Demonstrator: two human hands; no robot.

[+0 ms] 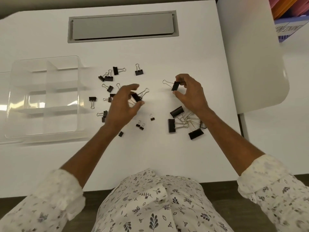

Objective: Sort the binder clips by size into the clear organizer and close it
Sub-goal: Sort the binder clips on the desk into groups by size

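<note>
Black binder clips of several sizes lie scattered on the white table [150, 156]. My left hand [123, 108] holds a medium clip [136, 97] between thumb and fingers, just above the table. My right hand [190, 92] pinches another medium clip [175, 85], its wire handles pointing left. Large clips [176, 111] sit in a pile under my right wrist. Small clips [140, 125] lie between my hands. Medium clips [108, 78] are spread left of my left hand. The clear organizer [45, 97] stands open at the left, its compartments holding nothing.
A grey cable hatch [122, 26] is set into the table at the back. A white chair back [254, 56] stands at the right. Coloured folders and a purple box [291, 19] sit at the far right corner.
</note>
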